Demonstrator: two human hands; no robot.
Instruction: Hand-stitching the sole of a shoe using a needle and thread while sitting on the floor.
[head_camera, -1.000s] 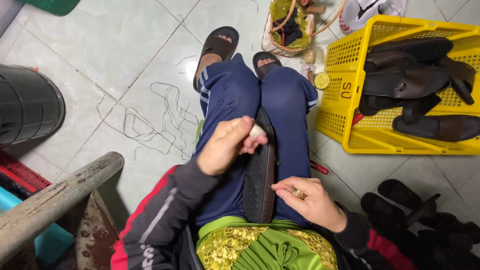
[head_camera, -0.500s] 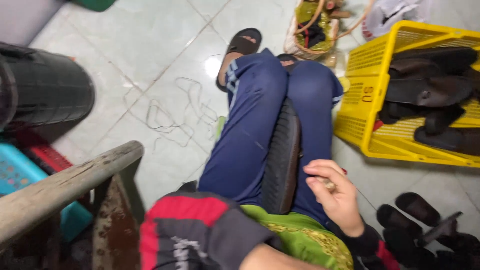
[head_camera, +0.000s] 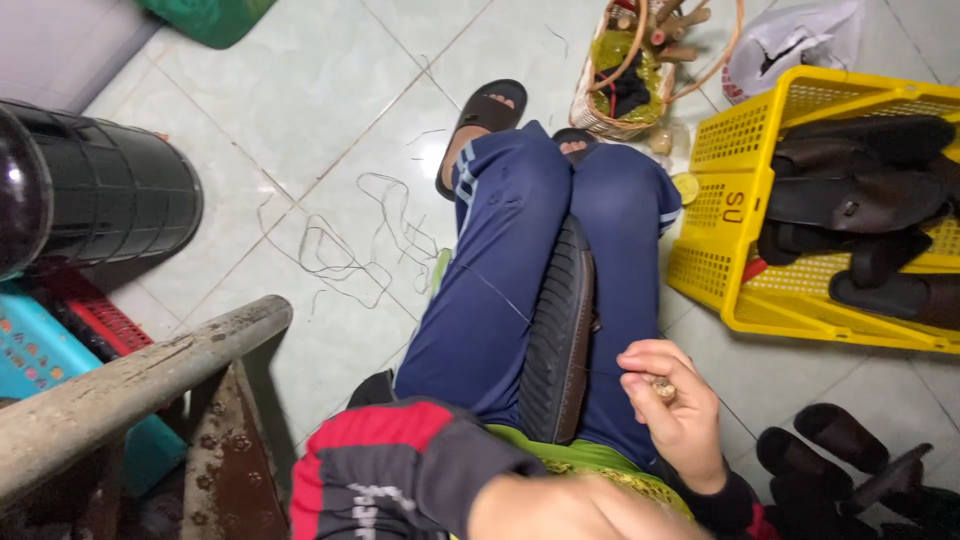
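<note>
Sole (head_camera: 560, 330) sits clamped between my knees; right hand (head_camera: 670, 410) pinches a small awl handle (head_camera: 663, 388); I'd keep thread (head_camera: 500, 290) taut. Left hand's state: cannot tell.

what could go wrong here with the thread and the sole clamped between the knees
1. The thin taut thread runs across the blue trouser leg; a hard pull might snap it or cut into fingers.
2. The black rubber shoe sole is only wedged between the knees and may slip.
3. The right hand pinches a small tool near the thigh, so a slip might jab it.
</note>
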